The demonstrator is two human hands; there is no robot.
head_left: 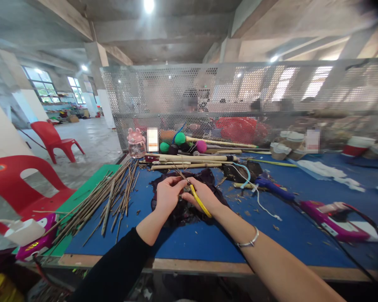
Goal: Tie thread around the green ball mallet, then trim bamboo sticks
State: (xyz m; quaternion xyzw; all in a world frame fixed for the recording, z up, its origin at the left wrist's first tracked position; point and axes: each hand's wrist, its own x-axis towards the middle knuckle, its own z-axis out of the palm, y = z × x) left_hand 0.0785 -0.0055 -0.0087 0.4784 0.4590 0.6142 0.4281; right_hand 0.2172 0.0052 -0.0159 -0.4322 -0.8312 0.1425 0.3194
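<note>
My right hand (203,196) is closed around yellow-handled scissors (199,201), whose thin blades point up and away to the left. Opposite it, my left hand (168,192) has its fingers bent together near the blades. Something small and dull-coloured lies between the two hands, but the fingers mostly cover it, and its kind is unclear. Beneath both hands spreads a crumpled dark sheet (157,205), like black plastic or cloth, on the blue tabletop (113,241).
Thin brown sticks (96,197) lie fanned to the left. Bamboo poles (189,165) and green and pink yarn balls (201,146) are behind. A pink bottle (136,142) stands by the mesh screen (176,84). A blue glue gun (274,186) and purple power strip (332,220) lie right.
</note>
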